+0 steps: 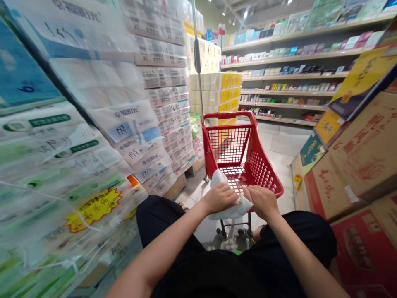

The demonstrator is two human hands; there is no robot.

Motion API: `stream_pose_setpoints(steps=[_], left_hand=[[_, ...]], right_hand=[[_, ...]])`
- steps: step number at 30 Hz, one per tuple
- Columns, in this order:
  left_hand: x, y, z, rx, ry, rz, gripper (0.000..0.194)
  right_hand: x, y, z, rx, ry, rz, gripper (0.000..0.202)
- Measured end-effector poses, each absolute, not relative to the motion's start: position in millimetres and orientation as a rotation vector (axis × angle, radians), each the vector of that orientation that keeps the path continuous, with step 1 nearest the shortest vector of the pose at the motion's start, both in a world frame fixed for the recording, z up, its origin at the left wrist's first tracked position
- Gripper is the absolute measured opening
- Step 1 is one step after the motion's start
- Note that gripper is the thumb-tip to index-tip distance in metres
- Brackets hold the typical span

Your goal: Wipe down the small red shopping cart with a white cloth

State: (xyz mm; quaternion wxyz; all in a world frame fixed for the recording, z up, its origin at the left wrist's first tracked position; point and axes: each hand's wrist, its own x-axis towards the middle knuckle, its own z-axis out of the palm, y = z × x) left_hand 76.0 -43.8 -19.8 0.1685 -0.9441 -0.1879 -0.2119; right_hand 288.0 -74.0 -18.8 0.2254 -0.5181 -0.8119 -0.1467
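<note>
A red plastic shopping cart (265, 165) with grid walls stands right before me, between my knees. A white cloth (231, 212) is bunched over the near rim of its basket and hangs down outside it. My left hand (221, 196) is closed on this cloth, pressing it at the rim. Just to the right, my right hand (263, 201) is wrapped over the same rim, its fingertips close against the cloth's right end. The undersides of its fingers are hidden. Through the grid, the basket floor (237, 171) shows.
Wrapped tissue packs (120, 124) are stacked high on the left. Cardboard cartons (362, 153) line the right side closely. A thin metal pole (197, 58) rises at the cart's left. Stocked shelves (288, 78) span the back, beyond the tiled floor (282, 142).
</note>
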Motion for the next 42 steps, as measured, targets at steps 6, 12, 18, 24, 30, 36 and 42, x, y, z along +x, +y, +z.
stream_pose_setpoints(steps=[6, 12, 18, 24, 30, 36, 42], left_hand=[[46, -5, 1, -2.87, -0.306, -0.467, 0.038], [10, 47, 6, -2.769, -1.071, -0.685, 0.04], [9, 71, -9, -2.521, -1.597, -0.899, 0.042], [31, 12, -19, -2.538, -1.426, -1.013, 0.038], [71, -67, -28, -2.655, -1.144, -0.872, 0.03], [93, -84, -39, -2.611, -0.977, -0.808, 0.029], [65, -45, -19, -2.824, -0.602, -0.673, 0.032]], right_hand=[[292, -72, -23, -1.369, -2.225, -0.428, 0.037], [291, -67, -23, -1.337, -2.213, -0.421, 0.034], [290, -64, -24, -1.36, -2.198, -0.427, 0.035], [294, -60, -26, -1.344, -2.219, -0.437, 0.034], [297, -55, -26, -1.309, -2.246, -0.441, 0.035], [305, -55, -27, -1.246, -2.246, -0.43, 0.036], [325, -56, -31, -1.183, -2.271, -0.441, 0.032]])
